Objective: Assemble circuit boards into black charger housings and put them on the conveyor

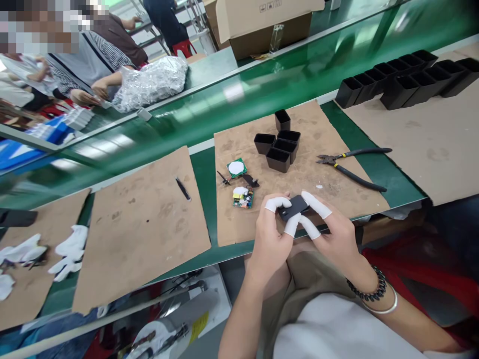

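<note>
A small flat black plastic piece (294,208) is pinched between both hands above the near edge of the cardboard mat. White finger cots cover the thumb and forefinger of my left hand (275,227), which grips the piece's left side. My right hand (331,227), with the same cots, holds its right side. To the left lie two green circuit boards, one with a white round patch (236,168) and one with yellow and other components (243,197). A small black part (250,180) sits beside them. Several black plastic housings (278,159) stand open-topped behind my hands.
Black-handled cutting pliers (352,167) lie to the right, tweezers (183,189) on the left mat. More black housings (398,89) line the back right. White gloves (69,252) rest far left. Across the green conveyor (209,107), a person's hands (99,89) are near a bubble-wrap bag (155,82).
</note>
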`<action>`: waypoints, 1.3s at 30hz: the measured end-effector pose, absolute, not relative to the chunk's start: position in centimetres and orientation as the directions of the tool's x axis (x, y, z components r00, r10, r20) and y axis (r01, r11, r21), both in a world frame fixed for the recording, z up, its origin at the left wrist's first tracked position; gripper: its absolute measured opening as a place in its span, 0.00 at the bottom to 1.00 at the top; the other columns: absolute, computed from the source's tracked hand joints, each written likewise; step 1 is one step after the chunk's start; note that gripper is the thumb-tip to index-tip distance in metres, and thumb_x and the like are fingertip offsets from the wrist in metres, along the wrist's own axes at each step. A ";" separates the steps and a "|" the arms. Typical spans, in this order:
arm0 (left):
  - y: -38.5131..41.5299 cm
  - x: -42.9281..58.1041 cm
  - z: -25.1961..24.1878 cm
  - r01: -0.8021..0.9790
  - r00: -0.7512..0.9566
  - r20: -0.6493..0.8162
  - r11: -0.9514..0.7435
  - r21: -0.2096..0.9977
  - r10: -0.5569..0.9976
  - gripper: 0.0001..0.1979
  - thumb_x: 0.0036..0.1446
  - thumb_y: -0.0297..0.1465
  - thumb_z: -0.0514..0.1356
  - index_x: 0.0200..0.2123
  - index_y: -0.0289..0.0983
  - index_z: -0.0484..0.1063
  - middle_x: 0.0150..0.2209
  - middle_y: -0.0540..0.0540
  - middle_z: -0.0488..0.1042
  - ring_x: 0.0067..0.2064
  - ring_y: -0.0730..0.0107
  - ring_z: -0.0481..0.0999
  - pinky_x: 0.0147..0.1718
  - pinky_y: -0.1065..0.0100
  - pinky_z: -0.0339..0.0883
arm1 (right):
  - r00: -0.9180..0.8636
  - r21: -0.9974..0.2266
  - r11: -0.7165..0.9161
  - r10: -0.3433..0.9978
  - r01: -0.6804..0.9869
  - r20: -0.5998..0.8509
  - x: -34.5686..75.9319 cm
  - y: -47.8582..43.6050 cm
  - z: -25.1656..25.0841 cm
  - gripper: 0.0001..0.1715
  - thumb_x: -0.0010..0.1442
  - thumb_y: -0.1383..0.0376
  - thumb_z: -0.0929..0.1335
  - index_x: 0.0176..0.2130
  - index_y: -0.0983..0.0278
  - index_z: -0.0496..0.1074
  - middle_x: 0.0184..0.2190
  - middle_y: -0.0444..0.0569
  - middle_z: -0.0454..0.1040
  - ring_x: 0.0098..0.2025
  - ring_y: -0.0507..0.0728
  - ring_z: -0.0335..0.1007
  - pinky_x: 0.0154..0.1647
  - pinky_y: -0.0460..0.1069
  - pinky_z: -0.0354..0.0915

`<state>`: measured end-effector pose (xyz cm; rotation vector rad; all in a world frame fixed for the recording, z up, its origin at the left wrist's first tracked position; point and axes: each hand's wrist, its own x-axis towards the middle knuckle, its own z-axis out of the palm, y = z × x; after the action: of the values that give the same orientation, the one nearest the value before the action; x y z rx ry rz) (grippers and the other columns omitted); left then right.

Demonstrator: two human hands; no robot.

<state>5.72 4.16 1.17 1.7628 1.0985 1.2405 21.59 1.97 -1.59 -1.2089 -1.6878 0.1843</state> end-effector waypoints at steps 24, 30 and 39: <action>4.4 6.5 -0.6 0.441 -0.007 0.567 -0.507 0.741 0.823 0.09 0.75 0.32 0.54 0.53 0.38 0.71 0.45 0.42 0.77 0.47 0.67 0.81 0.47 0.65 0.77 | -0.114 -0.457 0.503 0.754 0.733 0.647 22.4 3.2 -0.7 0.20 0.69 0.69 0.70 0.60 0.60 0.76 0.53 0.56 0.84 0.53 0.65 0.84 0.52 0.57 0.81; 3.5 6.9 -2.0 0.256 -0.109 0.414 -0.377 0.890 0.903 0.15 0.75 0.36 0.55 0.60 0.40 0.69 0.54 0.39 0.78 0.56 0.63 0.80 0.53 0.63 0.77 | -0.123 -0.483 0.546 0.739 0.684 0.662 23.1 3.9 -0.8 0.26 0.69 0.68 0.70 0.64 0.59 0.71 0.57 0.56 0.82 0.55 0.62 0.84 0.56 0.55 0.80; 3.5 7.2 -1.5 0.300 -0.113 0.450 -0.402 0.865 0.886 0.14 0.75 0.35 0.55 0.59 0.40 0.70 0.53 0.39 0.77 0.54 0.64 0.80 0.52 0.63 0.77 | -0.352 -0.230 0.615 0.674 0.754 0.649 23.6 4.3 0.6 0.16 0.66 0.63 0.74 0.53 0.62 0.77 0.58 0.60 0.81 0.58 0.68 0.81 0.52 0.59 0.80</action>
<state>7.19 3.49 -1.48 1.6659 1.3093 1.5428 23.60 4.29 0.63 -1.1187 -2.1076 -0.1399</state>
